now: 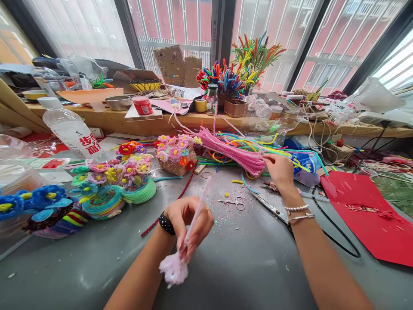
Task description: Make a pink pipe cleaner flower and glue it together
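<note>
My left hand [195,224] pinches a pale pink pipe cleaner [197,212] whose free end points upward. At its lower end, below my fingers, hangs a fluffy pale pink pipe-cleaner shape [174,269]. Farther off, my right hand [280,170] has its fingers closed at the near right end of a bundle of pink pipe cleaners [232,150]. How many strands it grips is hidden. That bundle lies on a heap of pipe cleaners in other colours. Small scissors [237,202] rest on the grey table between my hands, and larger scissors [271,206] lie beside my right wrist.
Pipe-cleaner flower baskets [138,189] and a water bottle [69,129] stand at left. A dark red strand [187,187] lies near my left hand. Red sheets [371,215] and a black cord [342,241] are at right. The back shelf [180,122] carries jars and bunched pipe cleaners.
</note>
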`<action>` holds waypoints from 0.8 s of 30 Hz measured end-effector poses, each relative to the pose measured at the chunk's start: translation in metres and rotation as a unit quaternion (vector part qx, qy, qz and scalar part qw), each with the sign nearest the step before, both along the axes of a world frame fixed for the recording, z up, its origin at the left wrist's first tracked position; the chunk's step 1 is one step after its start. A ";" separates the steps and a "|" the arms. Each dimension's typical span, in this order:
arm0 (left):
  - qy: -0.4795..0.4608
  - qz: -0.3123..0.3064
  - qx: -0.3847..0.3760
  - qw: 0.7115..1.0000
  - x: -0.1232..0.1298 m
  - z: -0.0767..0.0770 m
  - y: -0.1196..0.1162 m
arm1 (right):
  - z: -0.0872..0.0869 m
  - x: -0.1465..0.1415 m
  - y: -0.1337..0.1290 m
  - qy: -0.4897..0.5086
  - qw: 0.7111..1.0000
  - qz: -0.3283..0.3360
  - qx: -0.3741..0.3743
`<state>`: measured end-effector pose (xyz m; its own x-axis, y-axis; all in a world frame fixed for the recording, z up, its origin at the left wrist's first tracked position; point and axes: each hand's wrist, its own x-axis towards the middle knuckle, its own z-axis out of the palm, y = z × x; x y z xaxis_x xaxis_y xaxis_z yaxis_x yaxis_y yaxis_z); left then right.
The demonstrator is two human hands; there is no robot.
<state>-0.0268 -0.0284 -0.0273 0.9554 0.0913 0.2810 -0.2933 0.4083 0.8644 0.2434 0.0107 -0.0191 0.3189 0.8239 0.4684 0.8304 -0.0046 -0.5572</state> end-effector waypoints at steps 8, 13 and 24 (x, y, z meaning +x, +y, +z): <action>-0.109 0.307 -0.210 0.922 0.014 0.009 0.002 | -0.012 -0.055 -0.036 -0.152 0.981 0.096 -0.067; -0.106 0.386 -0.262 0.878 0.018 0.018 0.001 | -0.024 -0.071 -0.039 -0.183 0.969 0.160 -0.042; -0.055 0.451 -0.274 0.847 0.021 0.012 0.005 | -0.043 -0.079 -0.032 -0.148 0.958 0.175 -0.173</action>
<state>-0.0058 -0.0229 -0.0158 0.3980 0.9164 0.0422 -0.7664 0.3068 0.5644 0.1645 -0.0213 -0.0620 -0.1093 0.9785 0.1751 0.9366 0.1604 -0.3115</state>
